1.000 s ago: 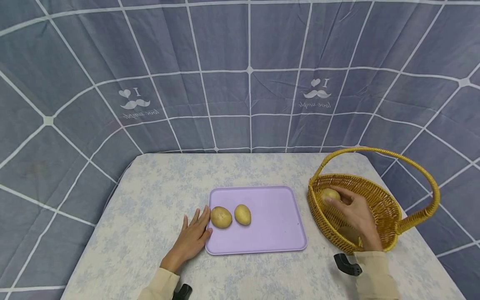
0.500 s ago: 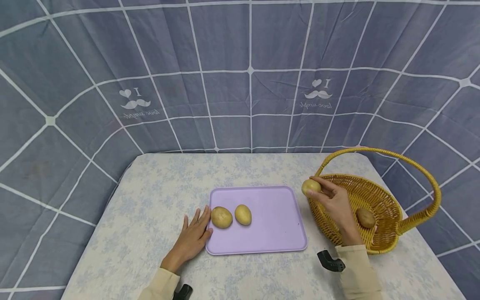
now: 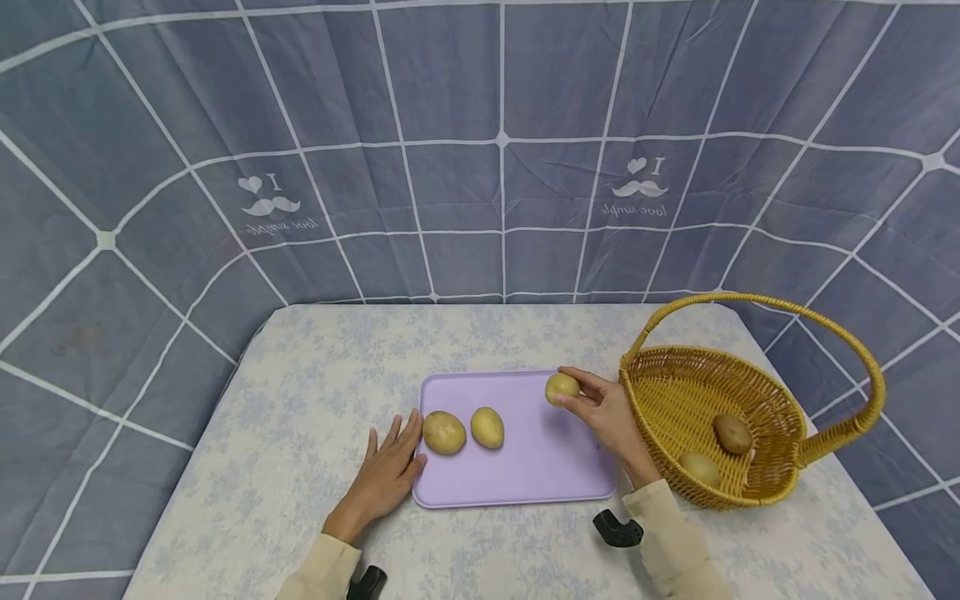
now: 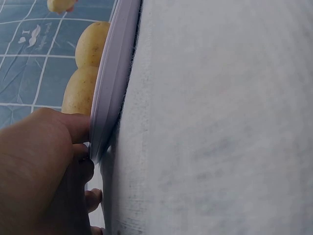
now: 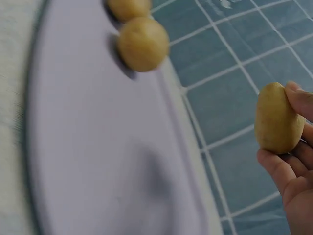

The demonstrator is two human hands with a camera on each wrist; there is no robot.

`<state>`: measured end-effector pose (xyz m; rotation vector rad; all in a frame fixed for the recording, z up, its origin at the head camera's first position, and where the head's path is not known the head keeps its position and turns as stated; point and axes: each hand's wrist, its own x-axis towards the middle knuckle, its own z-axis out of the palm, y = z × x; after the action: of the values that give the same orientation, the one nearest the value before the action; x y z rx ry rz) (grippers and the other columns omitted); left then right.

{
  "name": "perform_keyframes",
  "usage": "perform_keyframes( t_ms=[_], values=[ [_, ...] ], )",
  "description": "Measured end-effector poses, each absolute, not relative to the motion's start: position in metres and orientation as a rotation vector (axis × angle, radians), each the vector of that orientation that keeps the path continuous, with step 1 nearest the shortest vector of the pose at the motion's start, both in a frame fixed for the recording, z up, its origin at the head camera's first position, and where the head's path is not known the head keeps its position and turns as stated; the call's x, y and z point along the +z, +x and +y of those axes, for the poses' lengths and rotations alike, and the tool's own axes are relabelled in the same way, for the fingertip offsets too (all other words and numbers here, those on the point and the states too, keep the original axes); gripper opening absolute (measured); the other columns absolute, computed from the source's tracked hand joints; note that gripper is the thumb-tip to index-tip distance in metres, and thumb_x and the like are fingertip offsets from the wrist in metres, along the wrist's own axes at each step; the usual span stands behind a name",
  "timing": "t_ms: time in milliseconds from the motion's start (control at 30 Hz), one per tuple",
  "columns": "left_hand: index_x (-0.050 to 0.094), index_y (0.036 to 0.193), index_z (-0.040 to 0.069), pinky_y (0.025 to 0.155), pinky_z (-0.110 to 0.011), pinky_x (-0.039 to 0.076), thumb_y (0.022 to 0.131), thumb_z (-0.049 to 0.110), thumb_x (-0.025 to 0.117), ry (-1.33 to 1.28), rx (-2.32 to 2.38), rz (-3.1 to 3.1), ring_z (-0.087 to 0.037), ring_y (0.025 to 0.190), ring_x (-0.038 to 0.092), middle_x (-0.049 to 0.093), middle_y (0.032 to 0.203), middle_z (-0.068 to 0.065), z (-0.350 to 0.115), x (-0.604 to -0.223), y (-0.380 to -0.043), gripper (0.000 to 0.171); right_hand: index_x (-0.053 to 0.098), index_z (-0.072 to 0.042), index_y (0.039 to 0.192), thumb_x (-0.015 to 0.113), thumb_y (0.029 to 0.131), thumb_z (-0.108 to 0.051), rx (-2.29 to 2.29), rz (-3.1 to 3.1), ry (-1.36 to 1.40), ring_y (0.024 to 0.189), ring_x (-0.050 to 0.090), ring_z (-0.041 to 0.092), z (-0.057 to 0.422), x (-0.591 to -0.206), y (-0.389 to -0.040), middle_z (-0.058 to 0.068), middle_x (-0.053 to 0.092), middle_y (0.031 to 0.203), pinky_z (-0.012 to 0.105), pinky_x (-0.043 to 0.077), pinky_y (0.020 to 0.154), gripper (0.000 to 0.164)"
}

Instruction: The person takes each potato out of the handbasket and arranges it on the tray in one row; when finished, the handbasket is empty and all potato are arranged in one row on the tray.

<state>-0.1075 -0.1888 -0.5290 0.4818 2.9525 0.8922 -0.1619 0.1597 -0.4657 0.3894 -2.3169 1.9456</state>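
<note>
My right hand pinches a yellow potato between thumb and fingers. In the right wrist view that potato is held up off the purple tray, and a shadow falls on the tray. On the left half of the tray lie a larger potato and a smaller potato side by side. My left hand rests at the tray's left edge with fingers spread. Seen from the left wrist, the thumb touches the tray's rim.
To the right stands a yellow wicker basket with a tall arched handle. Inside it lie a brown potato and a paler potato. A patterned cloth covers the table, with a blue-grey checked curtain behind.
My right hand has lifted a potato out of the basket and carried it left, over the tray's right side. The left hand has stayed at the tray's edge.
</note>
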Motion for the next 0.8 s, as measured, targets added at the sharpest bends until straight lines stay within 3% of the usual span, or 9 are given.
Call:
perform_keyframes(
  t_ms=[167,267,800],
  values=[
    [0.020,0.152,0.005,0.113,-0.062,-0.003,0.101,0.025,0.047,0.479,0.884,2.962,-0.034,0.146,0.014,0.023,0.157,-0.008,-0.188,-0.528,-0.107,0.062,0.059,0.008,0.125,0.075,0.081,-0.005,1.955,-2.384,0.408,0.113,0.061,0.029,0.144,-0.480,-0.165,0.026,0.057,0.128,0.022,0.052,0.087,0.048],
    [0.020,0.152,0.005,0.113,-0.062,-0.004,0.100,0.025,0.048,0.478,0.894,2.958,-0.034,0.146,0.014,0.024,0.157,-0.009,-0.188,-0.527,-0.108,0.062,0.060,0.007,0.124,0.075,0.081,-0.005,1.960,-2.429,0.407,0.114,0.059,0.035,0.138,-0.489,-0.166,0.026,0.059,0.125,0.023,0.051,0.089,0.047],
    [0.021,0.152,0.005,0.113,-0.062,-0.003,0.100,0.025,0.048,0.479,0.908,2.955,-0.035,0.146,0.014,0.023,0.157,-0.008,-0.188,-0.529,-0.108,0.062,0.062,0.004,0.123,0.077,0.080,-0.008,1.891,-2.578,0.418,0.112,0.061,0.032,0.121,-0.514,-0.160,0.021,0.062,0.124,0.024,0.052,0.088,0.047]
  ],
)
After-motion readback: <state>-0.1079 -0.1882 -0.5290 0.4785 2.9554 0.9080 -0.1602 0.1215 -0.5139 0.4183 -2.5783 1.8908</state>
